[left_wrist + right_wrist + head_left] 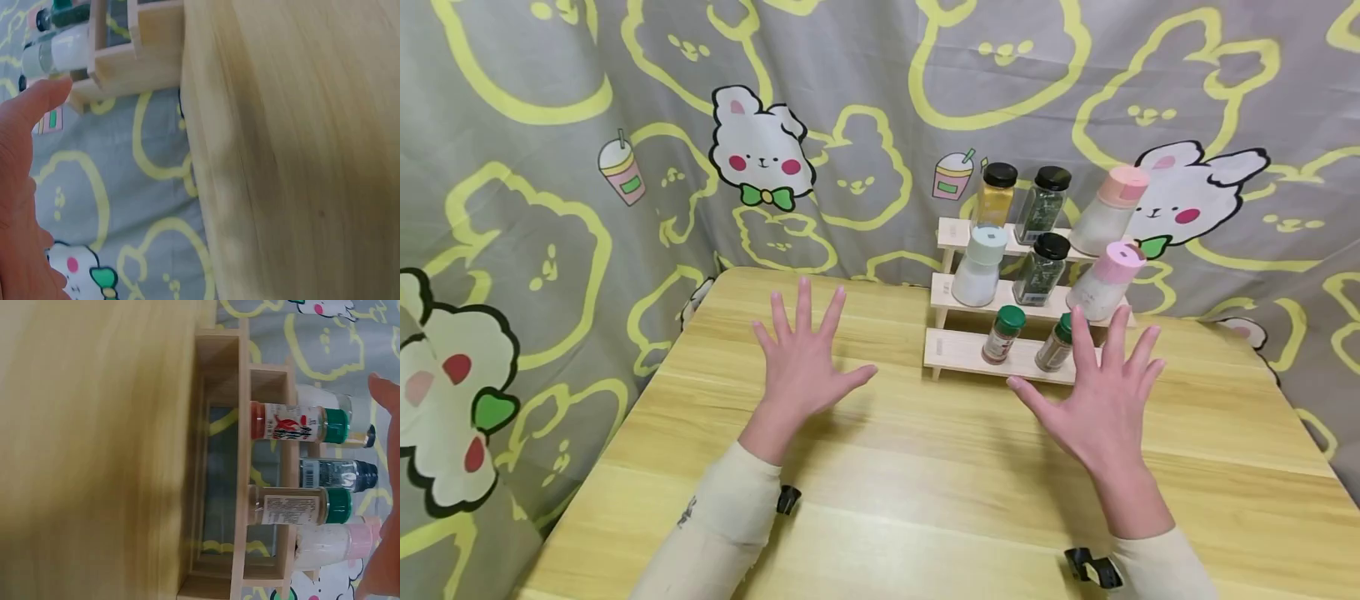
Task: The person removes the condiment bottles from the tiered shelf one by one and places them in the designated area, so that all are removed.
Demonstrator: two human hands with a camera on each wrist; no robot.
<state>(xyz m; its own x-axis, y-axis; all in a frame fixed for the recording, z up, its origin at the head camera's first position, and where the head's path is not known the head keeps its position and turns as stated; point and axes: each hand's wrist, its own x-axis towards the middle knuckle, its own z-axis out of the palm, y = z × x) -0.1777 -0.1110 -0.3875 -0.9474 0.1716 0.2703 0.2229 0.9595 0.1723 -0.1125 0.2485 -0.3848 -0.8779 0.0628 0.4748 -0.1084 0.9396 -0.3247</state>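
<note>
My left hand (805,367) is held over the table with fingers spread, holding nothing. To the right, my right hand (1101,404) also has its fingers spread and holds nothing; in the head view it covers part of a three-tier wooden rack (958,350). Two green-capped spice jars (1002,337) stand on the lowest tier, the right one partly hidden. The middle tier bears a mint-capped bottle (976,279), a black-capped herb jar (1039,275) and a pink-capped bottle (1101,287). On top are a jar of yellow powder (995,207), another herb jar (1041,208) and a salmon-capped bottle (1103,218).
The light wooden table (865,483) runs back to a grey curtain (850,75) with rabbit prints, which hangs behind the rack and along the left side. Black straps (788,500) show at both wrists beside the pale sleeves.
</note>
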